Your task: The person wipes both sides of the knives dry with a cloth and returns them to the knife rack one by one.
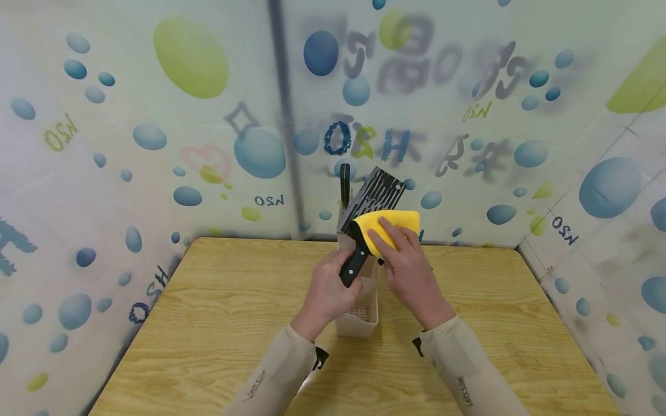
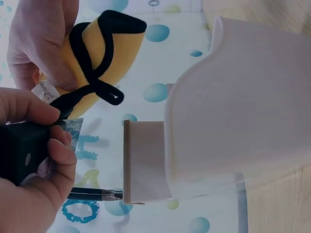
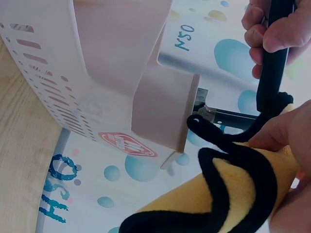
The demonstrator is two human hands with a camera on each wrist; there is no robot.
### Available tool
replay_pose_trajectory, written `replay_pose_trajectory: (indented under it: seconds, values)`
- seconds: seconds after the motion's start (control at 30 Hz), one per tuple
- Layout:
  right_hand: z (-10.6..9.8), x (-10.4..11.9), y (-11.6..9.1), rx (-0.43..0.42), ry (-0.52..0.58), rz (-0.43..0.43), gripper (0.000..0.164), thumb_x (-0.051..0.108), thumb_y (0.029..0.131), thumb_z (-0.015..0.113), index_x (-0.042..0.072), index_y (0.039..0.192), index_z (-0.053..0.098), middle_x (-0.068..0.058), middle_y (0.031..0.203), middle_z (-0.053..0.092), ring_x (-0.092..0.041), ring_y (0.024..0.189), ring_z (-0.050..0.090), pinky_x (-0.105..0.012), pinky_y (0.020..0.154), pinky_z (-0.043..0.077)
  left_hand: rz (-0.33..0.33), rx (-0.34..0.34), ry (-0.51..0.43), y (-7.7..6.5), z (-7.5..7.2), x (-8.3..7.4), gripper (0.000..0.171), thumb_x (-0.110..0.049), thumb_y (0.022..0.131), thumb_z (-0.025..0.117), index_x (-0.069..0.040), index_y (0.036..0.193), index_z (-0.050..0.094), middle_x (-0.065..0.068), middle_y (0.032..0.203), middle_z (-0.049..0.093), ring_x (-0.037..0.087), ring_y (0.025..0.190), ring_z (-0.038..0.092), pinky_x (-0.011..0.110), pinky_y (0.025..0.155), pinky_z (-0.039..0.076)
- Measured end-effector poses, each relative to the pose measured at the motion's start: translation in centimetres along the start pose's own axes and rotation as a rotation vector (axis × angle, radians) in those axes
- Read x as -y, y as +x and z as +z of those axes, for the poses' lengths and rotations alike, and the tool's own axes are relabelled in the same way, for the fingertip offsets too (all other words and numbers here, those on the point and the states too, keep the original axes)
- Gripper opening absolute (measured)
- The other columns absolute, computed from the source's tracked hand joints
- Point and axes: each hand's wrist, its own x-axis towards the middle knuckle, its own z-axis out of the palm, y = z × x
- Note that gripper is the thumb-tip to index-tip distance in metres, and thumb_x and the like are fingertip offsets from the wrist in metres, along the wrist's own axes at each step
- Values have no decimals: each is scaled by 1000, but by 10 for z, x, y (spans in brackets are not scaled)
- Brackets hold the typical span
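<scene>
My left hand (image 1: 325, 289) grips the black riveted handle of a cleaver (image 1: 377, 193), its dark striped blade tilted up and to the right. In my right hand (image 1: 412, 274) is a yellow cloth (image 1: 406, 218) with black edging, held against the blade near the handle. The left wrist view shows the cloth (image 2: 126, 58) folded, with a black loop and a white label. Behind and below the hands stands a pale plastic knife holder (image 1: 356, 329). Out of its back part rises the black handle of another knife (image 1: 345, 182). Cloth and hand hide part of the blade.
The holder's slotted side (image 3: 43, 73) and a red printed mark (image 3: 127, 144) show in the right wrist view. All this is on a wood-grain table (image 1: 250, 300), with a bubble-patterned wall covering (image 1: 208, 138) rising behind and at both sides.
</scene>
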Motion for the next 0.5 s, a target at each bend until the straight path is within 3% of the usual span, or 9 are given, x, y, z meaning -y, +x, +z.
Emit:
replay_pose_trajectory:
  seconds: [0.5]
  values:
    - [3, 5, -7, -48, 38, -32, 61, -11, 82, 79, 6, 139, 65, -23, 147, 55, -46, 116, 56, -55, 99, 53, -14, -58, 1, 5, 5, -2, 28, 5, 77, 69, 0, 105, 70, 9, 86, 66, 19, 70, 57, 28, 62, 49]
